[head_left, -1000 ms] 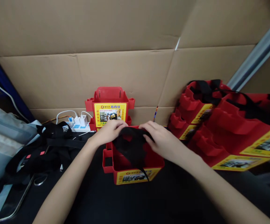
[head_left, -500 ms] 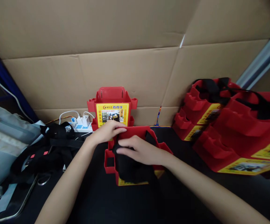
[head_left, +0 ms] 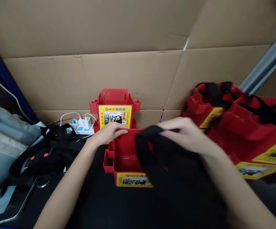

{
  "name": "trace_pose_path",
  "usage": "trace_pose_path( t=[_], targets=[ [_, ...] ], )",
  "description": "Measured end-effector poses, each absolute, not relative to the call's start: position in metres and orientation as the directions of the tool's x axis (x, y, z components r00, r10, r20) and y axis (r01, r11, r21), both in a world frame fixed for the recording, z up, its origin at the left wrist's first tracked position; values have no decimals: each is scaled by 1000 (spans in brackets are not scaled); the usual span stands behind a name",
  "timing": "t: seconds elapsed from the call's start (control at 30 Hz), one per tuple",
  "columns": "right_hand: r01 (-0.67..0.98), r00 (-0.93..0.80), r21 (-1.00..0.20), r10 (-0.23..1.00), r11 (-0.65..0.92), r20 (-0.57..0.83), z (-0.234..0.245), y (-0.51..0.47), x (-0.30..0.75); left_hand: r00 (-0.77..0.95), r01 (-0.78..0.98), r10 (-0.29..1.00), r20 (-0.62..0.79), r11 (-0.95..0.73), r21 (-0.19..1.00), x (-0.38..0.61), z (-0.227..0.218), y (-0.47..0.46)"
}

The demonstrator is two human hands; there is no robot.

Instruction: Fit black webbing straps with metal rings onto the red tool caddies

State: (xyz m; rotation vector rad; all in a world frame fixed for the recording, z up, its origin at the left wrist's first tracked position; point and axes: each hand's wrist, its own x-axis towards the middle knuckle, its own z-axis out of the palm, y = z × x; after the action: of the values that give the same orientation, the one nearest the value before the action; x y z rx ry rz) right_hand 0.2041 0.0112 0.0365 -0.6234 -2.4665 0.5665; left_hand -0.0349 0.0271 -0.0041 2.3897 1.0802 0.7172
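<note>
A red plastic tool box (head_left: 127, 148) with side holders and a yellow front label stands before me on the black surface. My left hand (head_left: 109, 133) is closed over the left part of its back rim. To the right, my right hand (head_left: 187, 133) pinches a black webbing strap (head_left: 141, 151), which hangs in a loop across the right side of the box. The strap and hand hide that side. On the left the inside of the box shows bare red walls and a slot near the rim.
Another red box (head_left: 115, 95) stands behind, against the cardboard wall (head_left: 128, 73). Stacked red boxes with black straps (head_left: 238, 133) fill the right. At left are a power strip (head_left: 84, 129) with chargers, tangled black straps (head_left: 56, 157), a metal ring (head_left: 44, 183) and a grey bag (head_left: 6, 133).
My right hand has lifted the black strap bundle out of the box and moved right and up with it. My left hand stays on the back rim.
</note>
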Motion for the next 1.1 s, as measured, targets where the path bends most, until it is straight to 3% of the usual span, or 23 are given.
trace_pose_path(
  t=[0.07, 0.13, 0.2, 0.27, 0.4, 0.6, 0.77, 0.83, 0.93, 1.03, 1.1],
  targets=[
    [358, -791, -397, 501, 845, 351, 33, 7, 196, 571, 548, 768, 289, -619, 563, -35, -4, 27],
    [329, -814, -367, 458, 870, 356, 29, 10, 193, 575, 541, 762, 298, -628, 560, -37, -4, 27],
    [280, -767, -445, 477, 850, 429, 24, 22, 199, 581, 544, 759, 294, -631, 553, -40, -4, 27],
    [267, -743, -548, 531, 793, 408, 17, 41, 210, 593, 557, 757, 274, -631, 541, -43, -2, 26],
    [257, -850, -771, 515, 583, 106, -9, 72, 227, 609, 577, 760, 226, -621, 531, -46, 3, 21],
    [237, -857, -850, 514, 471, 46, -25, 71, 213, 666, 533, 720, 194, -642, 551, -43, 8, 15],
    [337, -849, -748, 529, 571, 22, -25, 81, 218, 692, 521, 702, 167, -646, 559, -43, 10, 15],
    [511, -759, -613, 651, 603, 8, -31, 95, 234, 690, 540, 706, 160, -649, 535, -45, 10, 15],
    [729, -575, -443, 818, 522, 19, -42, 113, 261, 684, 574, 718, 133, -642, 508, -46, 11, 15],
    [727, -577, -438, 817, 529, 29, -39, 109, 271, 671, 599, 732, 117, -628, 497, -45, 11, 15],
    [597, -705, -483, 706, 640, 64, -30, 96, 261, 662, 606, 740, 114, -619, 499, -45, 11, 15]
  ],
)
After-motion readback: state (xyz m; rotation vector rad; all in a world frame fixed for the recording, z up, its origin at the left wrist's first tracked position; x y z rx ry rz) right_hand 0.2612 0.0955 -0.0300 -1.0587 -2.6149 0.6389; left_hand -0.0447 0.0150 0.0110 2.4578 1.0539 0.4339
